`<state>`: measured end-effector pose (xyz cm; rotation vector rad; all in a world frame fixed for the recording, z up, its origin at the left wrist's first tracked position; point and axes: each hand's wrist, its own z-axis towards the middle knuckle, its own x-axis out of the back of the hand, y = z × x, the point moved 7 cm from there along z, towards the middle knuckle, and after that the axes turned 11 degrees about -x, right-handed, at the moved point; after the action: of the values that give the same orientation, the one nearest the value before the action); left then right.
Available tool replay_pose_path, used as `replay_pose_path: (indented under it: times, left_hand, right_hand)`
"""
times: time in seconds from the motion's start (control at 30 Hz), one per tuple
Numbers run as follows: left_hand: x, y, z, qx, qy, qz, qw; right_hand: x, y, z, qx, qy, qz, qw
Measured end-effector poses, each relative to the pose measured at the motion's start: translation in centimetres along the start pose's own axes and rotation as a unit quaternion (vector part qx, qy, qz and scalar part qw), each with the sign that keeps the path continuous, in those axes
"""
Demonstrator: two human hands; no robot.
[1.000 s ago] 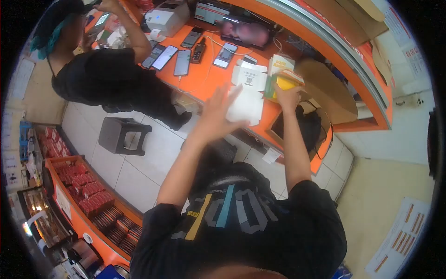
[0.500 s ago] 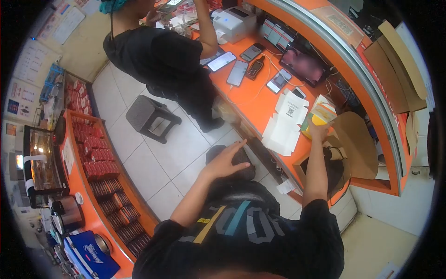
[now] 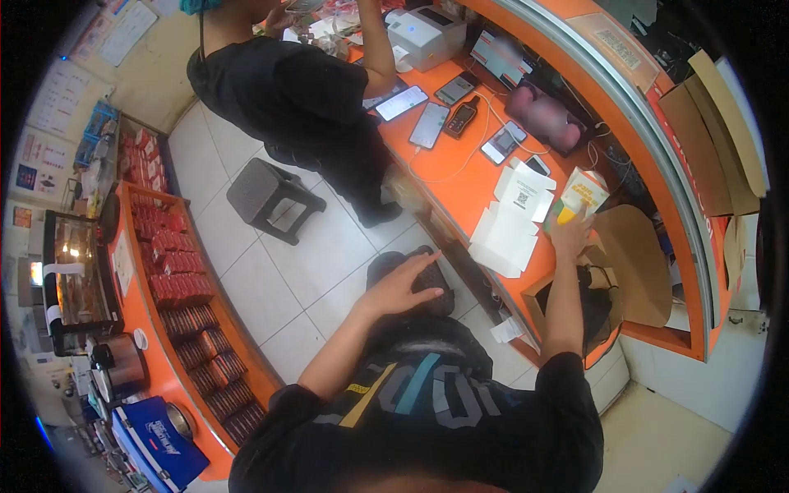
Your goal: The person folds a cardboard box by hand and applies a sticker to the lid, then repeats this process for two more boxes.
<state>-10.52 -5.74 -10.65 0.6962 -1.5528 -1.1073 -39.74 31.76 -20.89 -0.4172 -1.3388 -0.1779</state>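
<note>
My right hand [image 3: 569, 237] is closed on the lower end of a small white, yellow and green carton [image 3: 584, 192] at the right of the orange counter. My fingers hide part of the carton. Just left of it lies an unfolded white box [image 3: 511, 226] with a printed square code, flat on the counter. My left hand [image 3: 400, 289] holds nothing; its fingers are spread over my lap, near the counter's front edge. An open cardboard box [image 3: 633, 263] with dark contents stands beside my right forearm.
Several phones, including a white-screened one [image 3: 402, 103], lie on the counter with cables and a black handheld device [image 3: 462, 117]. A white printer [image 3: 426, 37] stands behind. A co-worker in black [image 3: 279, 99] stands at left, near a grey stool [image 3: 271, 197]. Shelves [image 3: 177, 255] hold red packs.
The carton in my right hand has turned slightly, and more of its printed face shows. My left hand stays spread in nearly the same place. The whole view has shifted a little.
</note>
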Motion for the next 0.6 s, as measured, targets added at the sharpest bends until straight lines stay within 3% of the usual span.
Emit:
replay_pose_path:
  times: [0.13,0.23,0.33,0.47,0.53,0.6]
  left_hand:
    - [-0.2,-0.2,0.1,-0.002,0.012,0.012,1.000]
    - [-0.3,-0.4,-0.1,0.001,0.015,0.023,1.000]
    - [-0.4,-0.5,-0.2,0.008,0.002,0.033,0.999]
    - [-0.3,-0.5,-0.7,0.014,0.002,0.056,0.998]
    - [-0.5,-1.0,-1.1,0.014,0.007,0.050,0.999]
    - [-0.9,-1.5,-1.5,0.006,0.008,0.047,0.999]
  right_hand:
    - [0.3,-0.5,1.5,-0.076,-0.213,-0.064,0.972]
    - [-1.0,-0.5,3.8,-0.019,-0.210,-0.188,0.959]
    - [-3.4,-1.1,5.4,0.059,-0.212,-0.186,0.958]
    - [-5.2,-0.5,5.7,0.060,-0.251,-0.073,0.963]
    - [-5.9,0.1,6.0,0.083,-0.279,-0.074,0.954]
    - [-7.1,0.2,7.3,0.092,-0.292,-0.173,0.936]
